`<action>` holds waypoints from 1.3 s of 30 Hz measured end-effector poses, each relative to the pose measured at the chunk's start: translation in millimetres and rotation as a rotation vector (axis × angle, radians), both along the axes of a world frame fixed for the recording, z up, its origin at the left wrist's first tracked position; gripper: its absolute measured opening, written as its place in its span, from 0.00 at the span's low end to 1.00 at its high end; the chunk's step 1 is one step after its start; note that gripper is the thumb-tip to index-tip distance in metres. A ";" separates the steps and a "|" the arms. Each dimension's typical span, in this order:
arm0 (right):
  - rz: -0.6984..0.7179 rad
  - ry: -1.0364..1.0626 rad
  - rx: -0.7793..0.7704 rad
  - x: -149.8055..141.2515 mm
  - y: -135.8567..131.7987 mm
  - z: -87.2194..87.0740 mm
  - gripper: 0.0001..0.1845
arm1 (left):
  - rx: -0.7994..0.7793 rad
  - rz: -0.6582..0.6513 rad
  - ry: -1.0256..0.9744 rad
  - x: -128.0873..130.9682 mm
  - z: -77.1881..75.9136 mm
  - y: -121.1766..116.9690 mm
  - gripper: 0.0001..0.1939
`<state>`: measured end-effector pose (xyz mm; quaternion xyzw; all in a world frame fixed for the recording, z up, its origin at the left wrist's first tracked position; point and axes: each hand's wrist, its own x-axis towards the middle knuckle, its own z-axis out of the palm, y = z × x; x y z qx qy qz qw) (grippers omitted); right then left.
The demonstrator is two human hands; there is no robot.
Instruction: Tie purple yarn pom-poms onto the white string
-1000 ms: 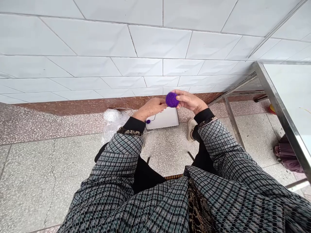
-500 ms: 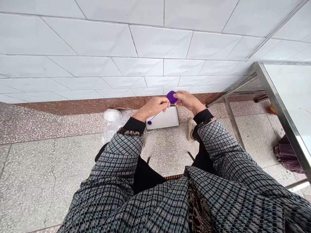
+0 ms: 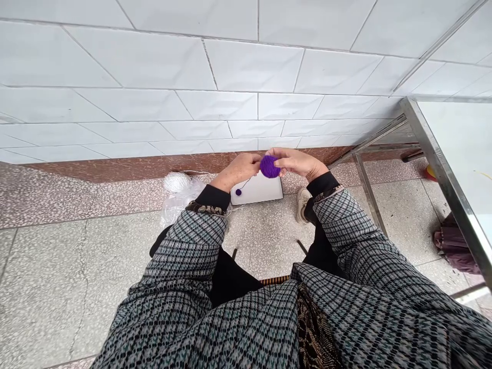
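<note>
Between my two hands is a purple ball of yarn (image 3: 269, 167). My right hand (image 3: 295, 162) is closed around its right side, thumb across the front. At the ball's left edge, my left hand (image 3: 242, 169) is closed, fingers pinched on the yarn strand (image 3: 246, 183). That strand runs down to a much smaller purple yarn ball (image 3: 238, 192), which lies at the left end of a shallow white box (image 3: 261, 191) on the floor below. The tips of my left fingers are partly hidden behind the ball.
White yarn (image 3: 177, 182) in a clear plastic bag (image 3: 179, 204) lies on the floor left of the box. A tiled wall (image 3: 230, 107) rises in front. On the right stands a metal-framed table (image 3: 442, 169), with dark purple fabric (image 3: 457, 246) beneath it.
The large yarn ball has moved slightly down and left and turned in my right hand. My left fingers have come closer against it. The small ball has shifted slightly in the box.
</note>
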<state>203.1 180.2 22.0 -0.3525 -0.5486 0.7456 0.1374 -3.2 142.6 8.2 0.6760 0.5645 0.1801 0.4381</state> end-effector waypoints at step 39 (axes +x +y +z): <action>-0.337 -0.261 0.070 -12.3 6.0 -14.8 0.11 | -0.007 -0.088 -0.087 3.1 6.7 -5.9 0.08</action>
